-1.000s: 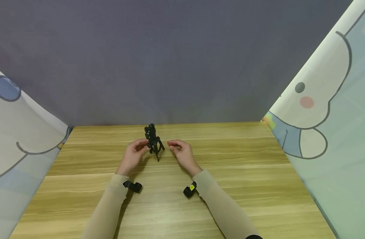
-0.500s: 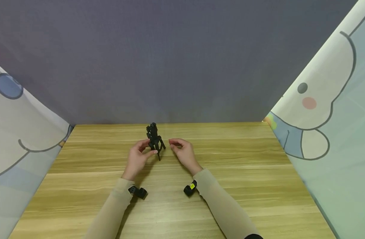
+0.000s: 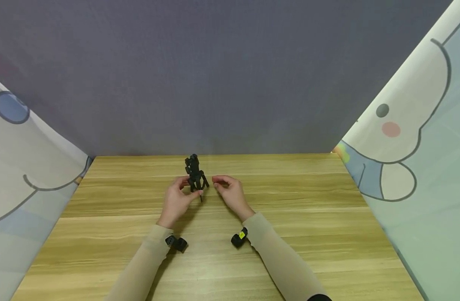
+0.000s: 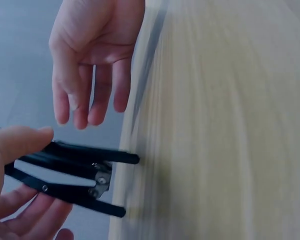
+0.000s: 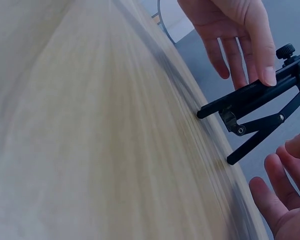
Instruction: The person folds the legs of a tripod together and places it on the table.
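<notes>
The left hand (image 3: 176, 203) pinches a small black tripod (image 3: 194, 167), its thumb laid along one leg and its fingers curled on the other side. The right hand (image 3: 231, 194) holds nothing; its fingers are relaxed and loosely bent, the thumb a little apart from them, and it is just beside the tripod without touching it. The tripod is between the two hands, nearer the left, its legs spread and pointing down and its top leaning slightly to the left. A round knob (image 5: 285, 51) shows near its upper part in the right wrist view. Whether every foot meets the wood-grain bench (image 3: 290, 200) I cannot tell. The tripod is toward the far edge of the bench, before a plain grey backdrop (image 3: 215, 83), with a cartoon-printed sheet (image 3: 399, 175) on the right
</notes>
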The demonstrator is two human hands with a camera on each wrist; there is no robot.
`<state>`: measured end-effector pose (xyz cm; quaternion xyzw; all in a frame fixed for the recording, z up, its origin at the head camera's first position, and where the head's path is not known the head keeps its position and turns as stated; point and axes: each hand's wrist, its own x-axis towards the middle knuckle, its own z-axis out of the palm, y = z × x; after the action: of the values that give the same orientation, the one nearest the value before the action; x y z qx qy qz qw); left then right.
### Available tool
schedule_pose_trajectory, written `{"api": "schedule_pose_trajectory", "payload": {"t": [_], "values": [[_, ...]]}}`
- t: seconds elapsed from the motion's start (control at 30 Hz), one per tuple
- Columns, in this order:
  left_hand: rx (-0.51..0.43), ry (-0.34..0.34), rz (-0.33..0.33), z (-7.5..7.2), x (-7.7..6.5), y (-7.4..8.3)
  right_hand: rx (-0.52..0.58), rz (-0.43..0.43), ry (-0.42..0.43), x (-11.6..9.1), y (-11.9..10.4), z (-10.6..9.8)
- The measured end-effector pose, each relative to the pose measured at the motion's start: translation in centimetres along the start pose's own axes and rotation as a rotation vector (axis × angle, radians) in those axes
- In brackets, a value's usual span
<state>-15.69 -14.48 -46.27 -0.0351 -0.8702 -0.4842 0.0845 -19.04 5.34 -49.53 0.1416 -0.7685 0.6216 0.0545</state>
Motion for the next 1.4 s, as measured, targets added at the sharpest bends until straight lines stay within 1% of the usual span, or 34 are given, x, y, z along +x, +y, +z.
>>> {"api": "schedule_pose_trajectory", "payload": {"t": [0.07,0.13,0.17,0.3,0.37,0.4,0.47,0.6,0.67,0.77,0.9,1.13,1.2,1.23,1.4], "values": [[0.004,-0.014,0.018,-0.1,0.1,-0.1,0.007,0.002,-0.004,0.0,0.0,0.0],[-0.017,-0.048,0.035,-0.3,0.3,-0.3,0.012,0.005,-0.007,0.0,0.0,0.1],[-0.039,-0.071,0.04,-0.5,0.4,-0.4,0.013,0.007,-0.01,0.0,0.0,0.1],[-0.188,-0.2,0.037,-1.2,0.9,-1.4,0.005,0.01,-0.03,-0.1,0.0,0.2],[-0.244,-0.257,0.031,-1.4,1.2,-2.0,0.01,0.016,-0.049,-0.3,0.0,0.2],[-0.265,-0.279,0.028,-1.5,1.3,-2.3,0.014,0.02,-0.059,-0.3,-0.1,0.3],[-0.274,-0.305,0.03,-1.7,1.5,-2.6,0.02,0.029,-0.074,-0.4,-0.2,0.4],[-0.267,-0.315,0.036,-1.9,1.6,-2.8,0.015,0.038,-0.089,-0.5,-0.3,0.7],[-0.255,-0.314,0.046,-1.8,1.7,-2.9,0.004,0.036,-0.085,-0.5,-0.3,0.8],[-0.248,-0.308,0.042,-1.7,1.7,-2.9,-0.005,0.033,-0.075,-0.5,-0.5,1.0],[-0.258,-0.315,0.027,-1.7,1.8,-3.0,-0.031,0.023,-0.065,-0.6,-0.6,1.4],[-0.262,-0.315,0.036,-1.7,1.9,-3.0,-0.042,-0.003,-0.049,-0.6,-0.4,1.7],[-0.263,-0.318,0.038,-1.7,1.9,-2.9,-0.038,0.001,-0.05,-0.6,-0.4,1.7],[-0.263,-0.322,0.033,-1.8,1.8,-2.5,-0.036,0.008,-0.053,-0.6,-0.4,1.6],[-0.257,-0.317,0.031,-1.6,1.6,-2.4,-0.025,0.031,-0.067,-0.6,-0.5,1.3]]}}
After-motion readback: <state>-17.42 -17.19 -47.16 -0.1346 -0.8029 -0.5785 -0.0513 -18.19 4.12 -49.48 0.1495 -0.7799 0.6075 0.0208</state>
